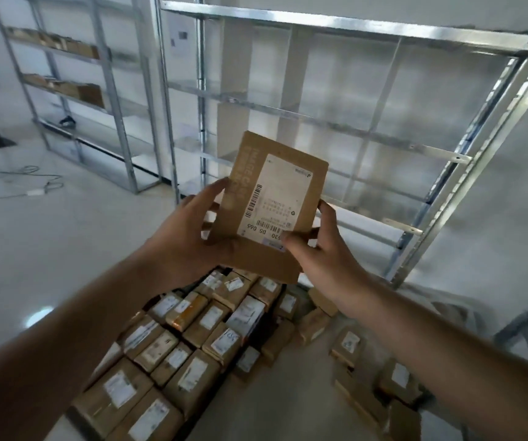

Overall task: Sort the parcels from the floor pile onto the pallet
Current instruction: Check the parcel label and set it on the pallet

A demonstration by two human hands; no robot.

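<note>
Both hands, left hand [189, 237] and right hand [316, 249], are gripping a flat cardboard parcel [272, 202] label-up above the packed rows of parcels [192, 329], apparently reading its label for sorting.

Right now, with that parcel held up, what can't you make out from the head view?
- Pallet: hidden under the stacked boxes.
- Parcel label: upside down, small print too blurred; bottom corner covered by the right hand.
- Parcel's back: faces away, and the left hand fingers go behind it.
- Loose parcels on the floor: cut off by the frame's bottom edge and partly behind the right arm.
</note>
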